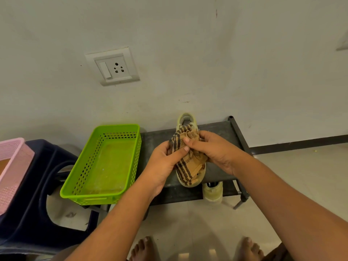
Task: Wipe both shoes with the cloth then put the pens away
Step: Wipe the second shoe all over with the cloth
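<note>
With left hand (163, 162) and right hand (214, 149) in closed grip on the checked cloth (183, 166) atop the first shoe (185, 118) on the shoe rack (222, 129), wiping appeared underway, and the second shoe (212, 193) at 5 o'clock would need wiping next.

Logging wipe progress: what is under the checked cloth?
A pale shoe on the dark rack; only its far end and near sole edge show. The cloth, gripped by the left hand and right hand, hides its middle.

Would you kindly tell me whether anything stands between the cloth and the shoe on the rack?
Nothing visible does. The left hand and right hand grip the cloth directly over the shoe, covering its middle on the rack.
</note>
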